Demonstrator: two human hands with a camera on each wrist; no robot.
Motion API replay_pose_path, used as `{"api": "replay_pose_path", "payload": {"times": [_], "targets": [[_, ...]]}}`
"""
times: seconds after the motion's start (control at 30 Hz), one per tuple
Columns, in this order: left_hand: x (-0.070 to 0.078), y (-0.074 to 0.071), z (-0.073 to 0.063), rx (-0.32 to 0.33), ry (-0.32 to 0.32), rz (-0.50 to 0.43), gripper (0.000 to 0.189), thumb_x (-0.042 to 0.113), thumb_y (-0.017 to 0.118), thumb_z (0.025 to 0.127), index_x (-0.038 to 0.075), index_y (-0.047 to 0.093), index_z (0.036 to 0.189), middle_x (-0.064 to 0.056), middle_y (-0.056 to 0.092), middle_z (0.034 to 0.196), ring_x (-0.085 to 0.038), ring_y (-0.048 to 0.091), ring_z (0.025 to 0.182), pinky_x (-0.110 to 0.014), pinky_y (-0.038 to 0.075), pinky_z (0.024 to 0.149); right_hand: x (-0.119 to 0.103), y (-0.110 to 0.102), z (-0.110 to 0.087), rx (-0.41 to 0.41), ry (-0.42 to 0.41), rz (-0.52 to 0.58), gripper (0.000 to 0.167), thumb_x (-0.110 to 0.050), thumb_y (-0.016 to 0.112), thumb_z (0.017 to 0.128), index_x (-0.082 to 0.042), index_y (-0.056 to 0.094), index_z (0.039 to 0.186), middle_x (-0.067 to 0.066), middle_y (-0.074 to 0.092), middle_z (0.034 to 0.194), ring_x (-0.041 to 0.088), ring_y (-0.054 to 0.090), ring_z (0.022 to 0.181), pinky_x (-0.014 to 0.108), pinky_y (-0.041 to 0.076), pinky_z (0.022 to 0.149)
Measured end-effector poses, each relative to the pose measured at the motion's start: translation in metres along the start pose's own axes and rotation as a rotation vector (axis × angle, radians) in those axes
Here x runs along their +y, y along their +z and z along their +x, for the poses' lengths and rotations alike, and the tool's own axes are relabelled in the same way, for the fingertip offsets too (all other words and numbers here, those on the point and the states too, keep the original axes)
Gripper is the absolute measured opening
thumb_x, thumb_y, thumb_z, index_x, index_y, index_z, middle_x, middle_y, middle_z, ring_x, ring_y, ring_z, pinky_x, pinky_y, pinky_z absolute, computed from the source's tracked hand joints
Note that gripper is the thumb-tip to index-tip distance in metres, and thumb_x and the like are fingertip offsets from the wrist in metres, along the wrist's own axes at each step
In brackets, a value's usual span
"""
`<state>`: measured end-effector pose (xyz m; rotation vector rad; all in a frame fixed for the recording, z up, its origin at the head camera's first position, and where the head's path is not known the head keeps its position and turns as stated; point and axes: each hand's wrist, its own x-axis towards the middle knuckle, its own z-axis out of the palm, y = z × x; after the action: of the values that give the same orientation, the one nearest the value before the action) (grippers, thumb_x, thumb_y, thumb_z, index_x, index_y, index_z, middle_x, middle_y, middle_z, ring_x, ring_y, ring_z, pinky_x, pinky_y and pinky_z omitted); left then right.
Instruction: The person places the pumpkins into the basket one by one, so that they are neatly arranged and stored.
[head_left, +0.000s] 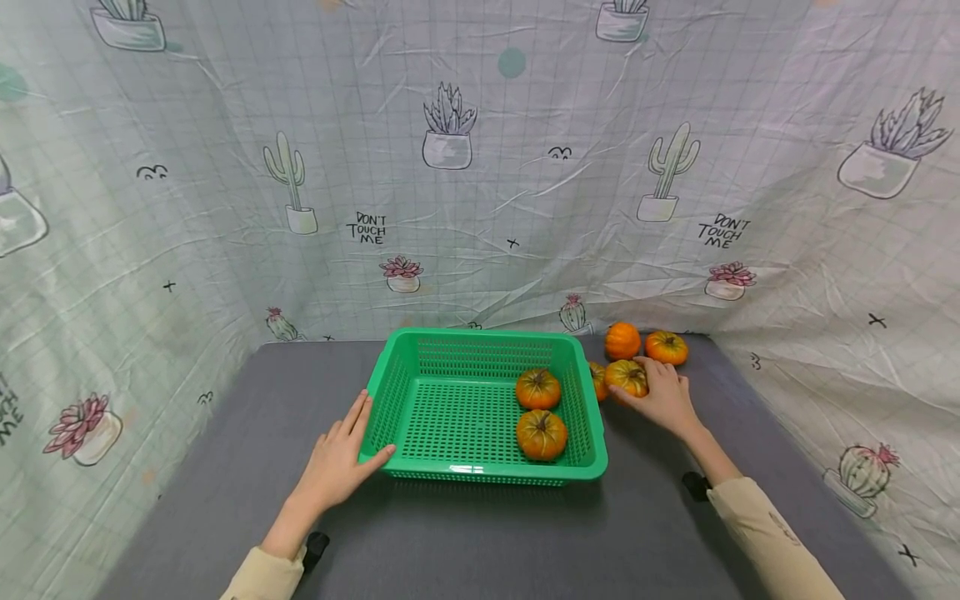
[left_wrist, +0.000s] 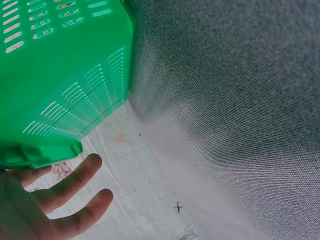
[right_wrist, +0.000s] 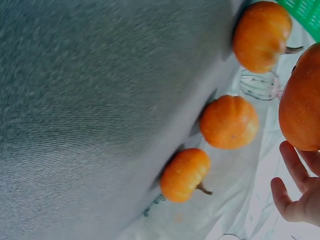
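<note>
My right hand [head_left: 666, 400] grips a small orange pumpkin [head_left: 625, 379] just right of the green plastic basket [head_left: 480, 477]. In the right wrist view the held pumpkin [right_wrist: 302, 107] is raised off the grey surface, with fingertips against its lower side. My left hand [head_left: 337, 458] rests at the basket's left front corner, fingers straight along the left rim and thumb on the front rim. Seen from the left wrist, two of its fingers [left_wrist: 82, 192] stick out past the rim. Two pumpkins, a rear one [head_left: 537, 389] and a front one [head_left: 542, 435], lie inside the basket's right side.
Behind the right hand sit an orange pumpkin [head_left: 622, 341] and a flatter one [head_left: 667, 347]. Another pumpkin [head_left: 597, 381] is partly hidden beside the basket's right wall. A printed cloth [head_left: 480, 208] hangs around the back and sides of the grey table [head_left: 480, 542].
</note>
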<state>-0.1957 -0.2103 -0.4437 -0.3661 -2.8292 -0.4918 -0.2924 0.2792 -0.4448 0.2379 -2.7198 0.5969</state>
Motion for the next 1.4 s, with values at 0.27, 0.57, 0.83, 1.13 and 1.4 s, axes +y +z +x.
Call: {"api": "replay_pose_path", "payload": {"times": [0.27, 0.57, 0.83, 1.13, 1.4], "targets": [[0.001, 0.0, 0.0, 0.004, 0.0, -0.009, 0.082, 0.054, 0.051, 0.083, 0.009, 0.018, 0.144, -0.009, 0.017, 0.15, -0.04, 0.047, 0.111, -0.06, 0.036, 0.08, -0.017, -0.011, -0.003, 0.019, -0.033, 0.026, 0.067, -0.048, 0.06, 0.079, -0.002, 0.043, 0.124, 0.023, 0.05, 0.119, 0.038, 0.041, 0.106, 0.051, 0.025, 0.08], [0.001, -0.001, 0.0, 0.005, 0.0, -0.017, 0.082, 0.054, 0.05, 0.083, 0.009, 0.017, 0.144, -0.009, 0.017, 0.15, -0.042, 0.047, 0.112, -0.061, 0.036, 0.081, -0.047, -0.026, -0.002, 0.054, -0.117, 0.077, 0.065, -0.042, 0.063, 0.079, -0.001, 0.044, 0.126, 0.023, 0.05, 0.119, 0.039, 0.042, 0.107, 0.052, 0.024, 0.086], [0.001, -0.001, 0.0, -0.012, -0.012, -0.028, 0.082, 0.052, 0.052, 0.083, 0.01, 0.017, 0.144, -0.009, 0.016, 0.15, -0.044, 0.045, 0.114, -0.062, 0.034, 0.083, -0.077, -0.035, 0.004, -0.009, -0.197, 0.067, 0.068, -0.046, 0.062, 0.078, -0.007, 0.042, 0.129, 0.019, 0.05, 0.12, 0.032, 0.044, 0.105, 0.047, 0.026, 0.081], [0.002, 0.0, 0.002, -0.028, -0.018, -0.03, 0.082, 0.051, 0.052, 0.084, 0.01, 0.016, 0.144, -0.009, 0.015, 0.15, -0.049, 0.043, 0.115, -0.064, 0.033, 0.084, -0.107, -0.039, 0.016, -0.044, -0.313, 0.002, 0.07, -0.049, 0.062, 0.077, -0.007, 0.043, 0.13, 0.017, 0.052, 0.119, 0.031, 0.046, 0.107, 0.049, 0.029, 0.086], [0.0, 0.0, 0.001, -0.019, -0.017, -0.029, 0.082, 0.052, 0.052, 0.083, 0.01, 0.015, 0.145, -0.008, 0.015, 0.15, -0.045, 0.044, 0.115, -0.063, 0.034, 0.084, -0.131, -0.036, 0.029, -0.113, -0.398, -0.081, 0.071, -0.055, 0.058, 0.078, -0.011, 0.043, 0.131, 0.012, 0.051, 0.124, 0.03, 0.044, 0.114, 0.051, 0.029, 0.091]]}}
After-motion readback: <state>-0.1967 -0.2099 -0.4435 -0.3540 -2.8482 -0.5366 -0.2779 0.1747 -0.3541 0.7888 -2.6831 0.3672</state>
